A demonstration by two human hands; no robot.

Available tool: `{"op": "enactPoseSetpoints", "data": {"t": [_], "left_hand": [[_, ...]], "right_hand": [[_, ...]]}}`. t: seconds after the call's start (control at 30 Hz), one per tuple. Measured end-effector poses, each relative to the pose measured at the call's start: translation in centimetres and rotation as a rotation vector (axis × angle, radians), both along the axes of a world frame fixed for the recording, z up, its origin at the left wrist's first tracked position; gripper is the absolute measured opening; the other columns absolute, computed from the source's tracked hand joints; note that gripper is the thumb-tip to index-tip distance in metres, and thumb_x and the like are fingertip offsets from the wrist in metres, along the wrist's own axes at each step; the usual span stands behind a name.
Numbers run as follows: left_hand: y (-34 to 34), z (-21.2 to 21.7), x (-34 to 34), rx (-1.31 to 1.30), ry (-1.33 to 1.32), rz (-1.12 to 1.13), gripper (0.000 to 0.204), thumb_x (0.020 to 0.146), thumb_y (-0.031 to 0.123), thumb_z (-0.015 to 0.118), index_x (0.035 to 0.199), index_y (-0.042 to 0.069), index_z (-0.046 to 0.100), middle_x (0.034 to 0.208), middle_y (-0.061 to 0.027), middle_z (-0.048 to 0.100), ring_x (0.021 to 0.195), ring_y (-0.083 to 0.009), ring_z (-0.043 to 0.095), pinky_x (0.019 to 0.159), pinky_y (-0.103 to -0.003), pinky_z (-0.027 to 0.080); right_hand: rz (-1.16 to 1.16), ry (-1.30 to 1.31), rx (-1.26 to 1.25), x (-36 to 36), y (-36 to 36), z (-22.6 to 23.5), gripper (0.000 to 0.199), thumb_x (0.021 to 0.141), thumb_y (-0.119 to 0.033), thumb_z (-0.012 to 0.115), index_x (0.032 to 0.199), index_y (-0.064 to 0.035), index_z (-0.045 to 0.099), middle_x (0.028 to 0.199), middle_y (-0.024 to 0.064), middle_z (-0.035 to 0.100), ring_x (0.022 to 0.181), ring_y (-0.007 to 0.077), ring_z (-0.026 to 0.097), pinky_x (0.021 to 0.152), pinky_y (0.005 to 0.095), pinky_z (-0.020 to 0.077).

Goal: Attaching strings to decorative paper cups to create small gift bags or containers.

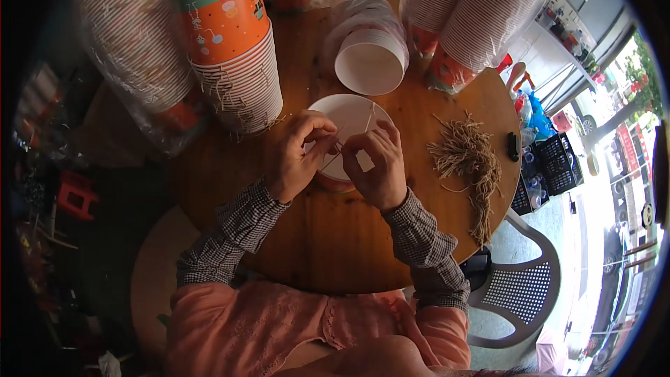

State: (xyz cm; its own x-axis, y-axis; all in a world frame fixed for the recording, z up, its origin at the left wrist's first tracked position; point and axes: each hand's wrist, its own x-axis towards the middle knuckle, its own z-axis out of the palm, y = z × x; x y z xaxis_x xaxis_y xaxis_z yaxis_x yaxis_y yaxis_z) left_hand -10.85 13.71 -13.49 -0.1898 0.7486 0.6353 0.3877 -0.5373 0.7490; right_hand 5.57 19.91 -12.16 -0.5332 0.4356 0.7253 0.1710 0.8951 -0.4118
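Observation:
Over the mouth of a white-lined paper bucket (343,106), my two hands meet with fingertips nearly touching. My left hand (299,157) is closed in a pinch on a thin piece of twine (331,161). The same thin strand runs to my right hand (378,165), whose thumb and forefinger are pinched together on it. One end of a strand sticks up past my right fingers. Below my hands, a little of the bucket's orange outside shows; the rest is covered by them. Exactly how the twine passes between the fingertips is too small to tell.
A heap of loose twine (466,150) lies on the round wooden table (293,244) at right. Nested orange-and-green buckets (230,49) stand at left, near bagged stacks (132,35). Another bagged stack (371,63) lies tipped behind. A small black object (514,146) sits by the right edge.

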Motion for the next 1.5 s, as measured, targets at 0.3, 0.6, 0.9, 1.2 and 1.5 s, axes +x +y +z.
{"op": "enactPoseSetpoints", "data": {"t": [0.3, 0.6, 0.9, 1.2, 1.5], "left_hand": [[-0.8, 1.1, 0.5, -0.076, -0.053, -0.101, 0.014, 0.079, -0.006, 0.066, 0.092, -0.001, 0.064, 0.098, -0.0082, 0.061, 0.089, -0.0200, 0.064, 0.073, -0.028, 0.055], [-1.1, 1.7, 1.1, 0.043, 0.309, 0.112, 0.014, 0.077, -0.005, 0.067, 0.090, 0.001, 0.066, 0.097, -0.0047, 0.063, 0.080, -0.0129, 0.062, 0.053, -0.023, 0.046], [-0.6, 2.7, 0.2, -0.387, -0.057, -0.201, 0.013, 0.086, 0.007, 0.064, 0.095, -0.002, 0.064, 0.097, -0.0050, 0.062, 0.095, -0.0147, 0.059, 0.085, -0.028, 0.047], [0.1, 1.8, -1.3, -0.772, -0.756, -0.678, 0.023, 0.089, 0.010, 0.062, 0.107, -0.005, 0.062, 0.100, -0.0083, 0.066, 0.098, -0.0154, 0.060, 0.095, -0.028, 0.043], [0.3, 1.9, -1.2, -0.751, -0.802, -0.688, 0.021, 0.090, 0.008, 0.061, 0.107, -0.005, 0.062, 0.102, -0.0106, 0.066, 0.101, -0.0176, 0.061, 0.097, -0.030, 0.044]], "right_hand": [[0.015, 0.039, -0.040, 0.7, 0.2, 0.2, 0.012, 0.074, -0.004, 0.067, 0.083, -0.0086, 0.059, 0.078, 0.0004, 0.063, 0.080, 0.0200, 0.062, 0.100, 0.0435, 0.0367], [0.036, 0.066, -0.032, 0.9, 0.0, -0.2, 0.013, 0.075, -0.005, 0.068, 0.084, -0.0084, 0.060, 0.078, 0.0003, 0.063, 0.079, 0.0192, 0.063, 0.098, 0.0424, 0.0376], [0.001, 0.039, -0.019, 1.4, 0.2, 0.1, 0.011, 0.077, -0.004, 0.065, 0.085, -0.0081, 0.060, 0.080, 0.0021, 0.064, 0.081, 0.0219, 0.063, 0.097, 0.0426, 0.0380], [0.075, 0.086, -0.151, 1.3, 0.4, -0.6, 0.014, 0.081, -0.001, 0.064, 0.094, -0.0048, 0.061, 0.085, 0.0055, 0.064, 0.085, 0.0262, 0.062, 0.100, 0.0432, 0.0374], [0.026, 0.101, -0.043, 1.7, 0.0, -0.1, 0.025, 0.075, -0.008, 0.073, 0.099, -0.0092, 0.067, 0.090, 0.0031, 0.065, 0.089, 0.0238, 0.060, 0.089, 0.0393, 0.0435]]}}
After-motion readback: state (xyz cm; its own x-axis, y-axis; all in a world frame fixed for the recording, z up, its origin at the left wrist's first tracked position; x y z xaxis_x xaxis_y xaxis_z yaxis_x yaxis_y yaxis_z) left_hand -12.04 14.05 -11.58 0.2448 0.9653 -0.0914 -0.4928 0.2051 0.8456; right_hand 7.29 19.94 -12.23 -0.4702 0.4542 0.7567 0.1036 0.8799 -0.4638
